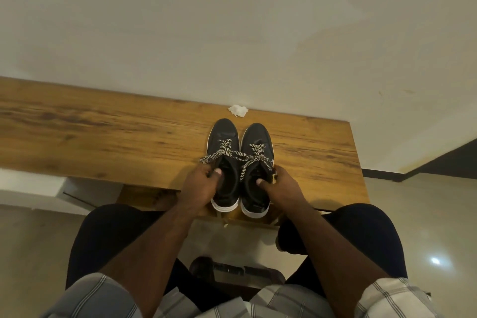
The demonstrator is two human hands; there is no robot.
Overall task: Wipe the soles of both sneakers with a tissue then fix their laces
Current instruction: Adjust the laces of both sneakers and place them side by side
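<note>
Two black sneakers with white soles stand upright side by side on the wooden table (103, 131), toes pointing away from me. My left hand (200, 184) grips the collar of the left sneaker (224, 137), thumb inside the opening. My right hand (280, 186) grips the outer collar of the right sneaker (255, 137), thumb inside too. Their black-and-white patterned laces (232, 153) lie loose and spill across both shoes. A crumpled white tissue (238, 110) lies on the table beyond the toes, near the wall.
The table runs along a pale wall (232, 20) and ends at its right edge (357, 152). The sneakers' heels sit at the table's near edge. My knees in dark trousers are below, and a dark stool (232, 273) is between them on the tiled floor.
</note>
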